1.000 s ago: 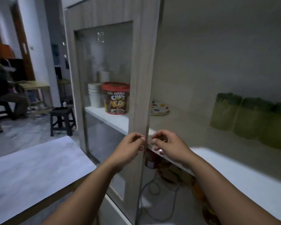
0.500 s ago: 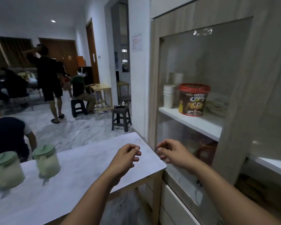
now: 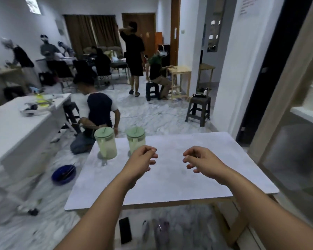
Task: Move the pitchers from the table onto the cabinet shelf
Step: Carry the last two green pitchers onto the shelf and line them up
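Observation:
Two pale green pitchers with green lids stand on the far left part of the white table (image 3: 215,170): the left pitcher (image 3: 106,142) near the table's left edge, the right pitcher (image 3: 135,138) beside it. My left hand (image 3: 143,160) hovers just in front of the right pitcher, fingers loosely curled, holding nothing. My right hand (image 3: 200,162) hangs over the table's middle, fingers apart and empty. The cabinet (image 3: 296,109) with its glass door and white shelf (image 3: 307,115) is at the right edge.
A person kneels on the floor (image 3: 98,112) just behind the table's far left corner. A blue bowl (image 3: 63,175) lies on the floor at left, by a second white table (image 3: 13,123). A dark stool (image 3: 199,110) stands beyond the table. Other people sit and stand farther back.
My view has swung left from the cabinet to the table. Both hands left the cabinet door and now hover over the tabletop, with the pitchers close ahead.

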